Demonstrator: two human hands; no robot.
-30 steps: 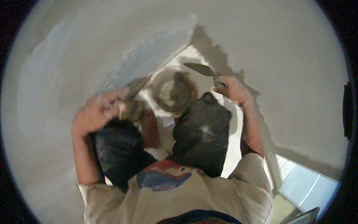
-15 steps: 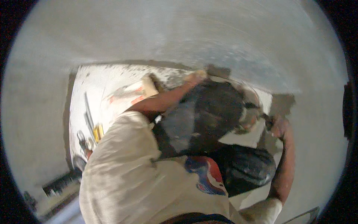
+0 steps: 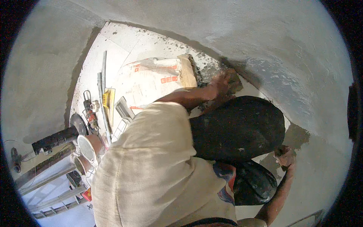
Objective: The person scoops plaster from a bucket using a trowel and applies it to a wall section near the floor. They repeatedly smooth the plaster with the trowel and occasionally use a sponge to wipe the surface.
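While the left hand (image 3: 223, 81) grips a mortar-laden board (image 3: 211, 72), a white, orange-marked sack (image 3: 151, 81) lies beside it.

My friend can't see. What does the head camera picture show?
A person crouches by a grey plastered wall, left hand reaching down into wet plaster at its foot, right hand against the wall. A paper sack and tools lie on the pale floor.

Grey plastered walls (image 3: 264, 34) curving around a pale tiled floor (image 3: 124, 41) spattered with mortar. Printed sack (image 3: 151, 81) lying flat, yellow tool (image 3: 108, 99) and buckets (image 3: 89, 149) at left. Soft, even light.
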